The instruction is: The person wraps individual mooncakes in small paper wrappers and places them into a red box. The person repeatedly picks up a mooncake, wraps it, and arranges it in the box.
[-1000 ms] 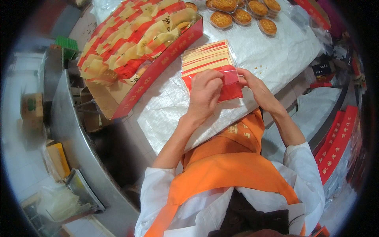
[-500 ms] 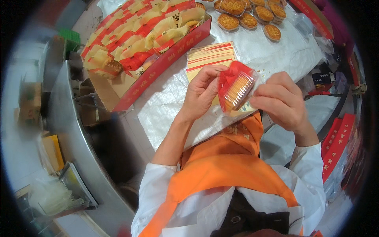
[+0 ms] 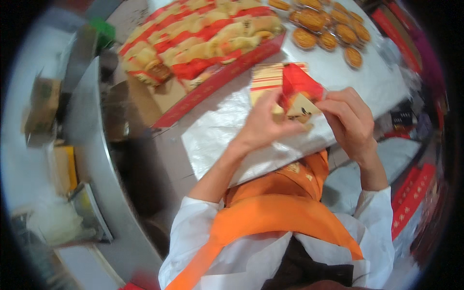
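- We hold a small red pouch [image 3: 299, 89] between both hands, lifted just above the table [image 3: 212, 135], in front of our chest
- Our left hand [image 3: 263, 126] pinches the pouch's near edge with thumb and fingers closed on it; our right hand [image 3: 349, 121] grips the opposite side, fingers curled on its rim
- A pale pastry [image 3: 300, 105] shows at the pouch's mouth, between the two hands; we cannot tell how far in it sits
- To do this step well, we judge it best to keep the mouth spread by pulling the two edges gently apart, so the pastry slides flat and its crust does not chip on the film
- We should squeeze only the film, not the pastry, and keep the pouch level
- Just beyond our left hand lies a stack of red-and-cream striped pouches [image 3: 267, 79] on the white sheet [image 3: 227, 130]
- Further out past our left hand, a long red tray [image 3: 212, 82] holds rows of already wrapped red-and-yellow packs [image 3: 193, 38], nearly full
- Beyond our right hand, bare golden round pastries [image 3: 328, 31] lie loose on the sheet, in no container
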Tool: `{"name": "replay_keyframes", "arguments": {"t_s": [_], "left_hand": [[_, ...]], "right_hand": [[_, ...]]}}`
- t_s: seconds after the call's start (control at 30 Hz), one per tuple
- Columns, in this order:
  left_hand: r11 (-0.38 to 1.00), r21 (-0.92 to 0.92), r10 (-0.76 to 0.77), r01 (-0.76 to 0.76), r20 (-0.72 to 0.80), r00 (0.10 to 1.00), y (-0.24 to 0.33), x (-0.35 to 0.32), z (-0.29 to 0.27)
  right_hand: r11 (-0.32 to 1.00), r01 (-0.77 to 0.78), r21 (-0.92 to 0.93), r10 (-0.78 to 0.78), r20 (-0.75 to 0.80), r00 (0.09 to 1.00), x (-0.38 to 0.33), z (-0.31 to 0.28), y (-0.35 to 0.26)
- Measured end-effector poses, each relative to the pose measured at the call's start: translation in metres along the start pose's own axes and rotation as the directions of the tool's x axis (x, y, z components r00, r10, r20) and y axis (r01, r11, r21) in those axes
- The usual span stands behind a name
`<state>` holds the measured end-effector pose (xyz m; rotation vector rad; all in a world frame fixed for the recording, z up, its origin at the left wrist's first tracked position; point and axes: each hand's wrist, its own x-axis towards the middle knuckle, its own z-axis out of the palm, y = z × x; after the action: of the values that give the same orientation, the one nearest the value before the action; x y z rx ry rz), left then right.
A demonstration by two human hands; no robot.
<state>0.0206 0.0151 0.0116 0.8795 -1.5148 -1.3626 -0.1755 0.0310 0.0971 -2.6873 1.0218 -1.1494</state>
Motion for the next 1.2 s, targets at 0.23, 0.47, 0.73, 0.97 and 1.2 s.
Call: {"name": "replay_keyframes", "arguments": {"t_s": [0.23,0.47,0.73,0.97,1.2], "left_hand": [[0.743,0.635,0.439,-0.213,-0.222,0.871,0.051,-0.023,-0.063],[0.538,0.742,0.288,0.400,-0.607,0.740,0.089,-0.039,-0.219],[0.445,0.755,0.001,0.482,-0.539,0.842,0.000,0.001,-0.292],[0.007,0.891,0.028,0.454,-0.454,0.891,-0.008,-0.002,-0.277],[0.266,0.902,0.127,0.340,-0.382,0.915,0.022,-0.017,-0.251]], "right_hand": [[0.967,0.091,0.238,-0.051,-0.166,0.985,0.011,-0.009,-0.006],[0.873,-0.340,0.350,0.400,-0.113,0.909,-0.034,-0.013,0.054],[0.764,-0.624,0.165,0.624,0.058,0.779,-0.085,0.003,0.115],[0.714,-0.547,-0.437,0.567,-0.098,0.818,-0.107,0.002,0.225],[0.598,-0.683,-0.420,0.642,-0.260,0.722,-0.116,0.036,0.265]]}}
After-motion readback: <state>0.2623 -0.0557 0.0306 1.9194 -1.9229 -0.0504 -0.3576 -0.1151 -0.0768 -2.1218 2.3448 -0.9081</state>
